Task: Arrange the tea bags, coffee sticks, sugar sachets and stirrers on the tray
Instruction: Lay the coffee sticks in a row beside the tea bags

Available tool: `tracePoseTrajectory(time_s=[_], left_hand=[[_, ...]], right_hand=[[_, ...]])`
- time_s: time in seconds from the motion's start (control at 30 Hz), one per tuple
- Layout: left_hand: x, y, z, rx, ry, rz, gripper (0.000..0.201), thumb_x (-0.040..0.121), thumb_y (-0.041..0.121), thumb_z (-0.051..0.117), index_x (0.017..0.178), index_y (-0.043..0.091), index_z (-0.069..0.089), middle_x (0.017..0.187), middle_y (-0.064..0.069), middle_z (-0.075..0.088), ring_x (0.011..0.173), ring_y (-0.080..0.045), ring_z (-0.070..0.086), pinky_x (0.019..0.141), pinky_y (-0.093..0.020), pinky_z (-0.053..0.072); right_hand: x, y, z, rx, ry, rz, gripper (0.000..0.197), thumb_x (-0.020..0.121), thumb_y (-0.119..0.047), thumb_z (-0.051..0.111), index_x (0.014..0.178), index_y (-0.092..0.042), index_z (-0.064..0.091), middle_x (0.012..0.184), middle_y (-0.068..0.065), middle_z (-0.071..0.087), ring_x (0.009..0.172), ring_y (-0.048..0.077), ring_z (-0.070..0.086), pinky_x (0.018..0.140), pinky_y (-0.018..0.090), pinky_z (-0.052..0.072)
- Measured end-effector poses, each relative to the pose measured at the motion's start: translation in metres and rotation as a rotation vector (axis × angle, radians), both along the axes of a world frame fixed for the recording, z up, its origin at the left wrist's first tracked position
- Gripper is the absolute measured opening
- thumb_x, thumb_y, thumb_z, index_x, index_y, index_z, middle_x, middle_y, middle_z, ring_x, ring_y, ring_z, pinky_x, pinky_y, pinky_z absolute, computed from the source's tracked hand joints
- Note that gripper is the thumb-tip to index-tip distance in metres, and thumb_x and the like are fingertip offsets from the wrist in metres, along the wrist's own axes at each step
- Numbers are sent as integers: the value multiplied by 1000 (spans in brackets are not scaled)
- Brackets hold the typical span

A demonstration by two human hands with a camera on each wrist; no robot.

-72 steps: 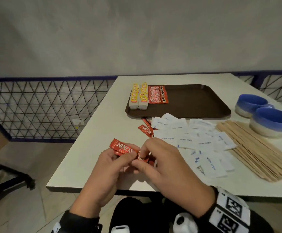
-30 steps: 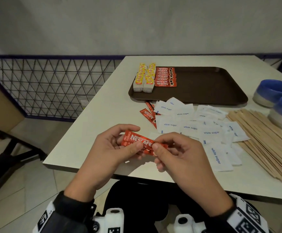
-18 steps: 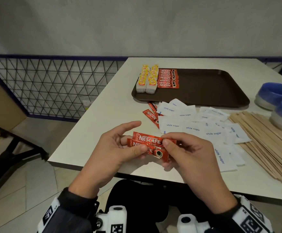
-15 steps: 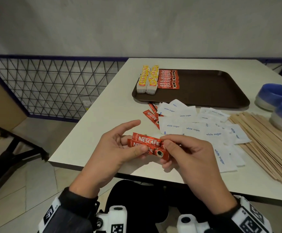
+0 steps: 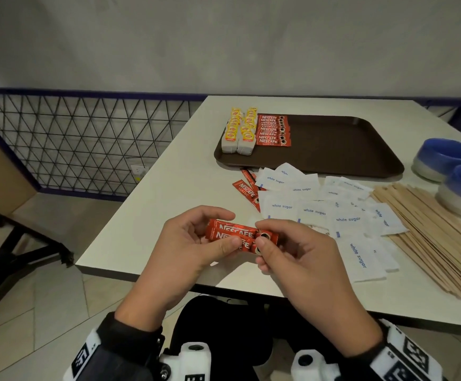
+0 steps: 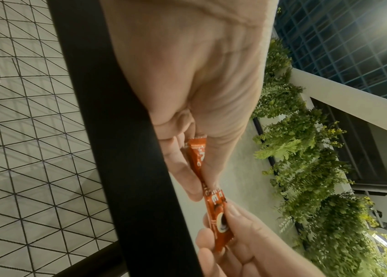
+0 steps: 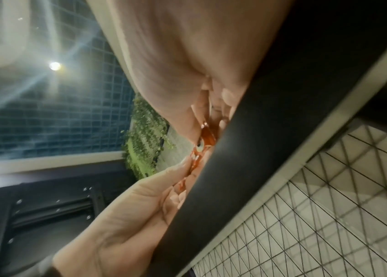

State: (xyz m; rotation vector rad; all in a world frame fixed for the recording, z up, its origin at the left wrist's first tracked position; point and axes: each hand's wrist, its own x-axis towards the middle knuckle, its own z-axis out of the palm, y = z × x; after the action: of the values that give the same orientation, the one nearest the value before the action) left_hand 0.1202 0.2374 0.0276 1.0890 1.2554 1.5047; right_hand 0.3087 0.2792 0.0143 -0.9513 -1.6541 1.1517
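Note:
Both hands hold a small bundle of red coffee sticks (image 5: 236, 235) (image 6: 211, 198) (image 7: 203, 145) above the table's near edge. My left hand (image 5: 196, 240) pinches the bundle's left end, and my right hand (image 5: 278, 248) pinches its right end. On the brown tray (image 5: 339, 144) at the back, two rows of yellow-labelled tea bags (image 5: 239, 130) stand at the left, with a row of coffee sticks (image 5: 273, 130) beside them. Loose coffee sticks (image 5: 247, 192) lie in front of the tray, next to a spread of white sugar sachets (image 5: 322, 213). Wooden stirrers (image 5: 432, 237) lie at the right.
Two blue and white bowls (image 5: 454, 174) stand at the table's right edge. A wire mesh railing (image 5: 81, 144) runs along the left behind the white table (image 5: 169, 193). A dark stand (image 5: 18, 243) is on the floor at the left.
The hands lifted the coffee sticks off the table and squared them into a bundle between them. The head view shifted, and the tray looks lower in the frame.

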Motion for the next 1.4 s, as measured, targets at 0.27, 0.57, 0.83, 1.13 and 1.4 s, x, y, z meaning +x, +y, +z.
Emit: tracePoseTrajectory(time_s=[0.27,0.57,0.83,1.13,1.4], left_hand=[[-4,1,2,-31,3,-61,41,64,8,84,103,12,74,90,-16,76,84,-26,75,70,-25,60],[-9,11,-2,-74,-96,-81,66,65,9,91,123,22,63,98,-19,76,94,-47,71,87,-48,61],[-13,21,-2,-64,-200,-120,82,48,18,91,124,17,59,88,-30,72,74,-49,68,63,-36,59],[-23,30,3,-141,-331,-283,84,25,27,106,102,17,75,84,-41,66,61,-41,67,61,-30,57],[-25,34,1,-172,-313,-298,77,20,28,107,88,8,78,81,-42,65,58,-37,66,59,-27,57]], right_hand=[[9,6,63,206,-700,169,11,94,-35,69,102,-38,76,84,-10,71,79,6,63,73,36,55],[6,137,147,157,-885,68,9,85,-31,81,94,-32,82,77,-15,75,76,9,69,60,23,50],[-11,271,117,93,-1020,-45,9,84,-19,83,93,-17,81,84,-3,76,77,11,66,66,25,48],[-39,314,84,56,-1204,131,31,91,-19,76,119,-11,64,101,7,74,77,15,71,59,20,56],[-55,312,82,301,-1483,164,57,95,-31,71,144,-20,45,120,6,63,80,17,71,73,30,63]])
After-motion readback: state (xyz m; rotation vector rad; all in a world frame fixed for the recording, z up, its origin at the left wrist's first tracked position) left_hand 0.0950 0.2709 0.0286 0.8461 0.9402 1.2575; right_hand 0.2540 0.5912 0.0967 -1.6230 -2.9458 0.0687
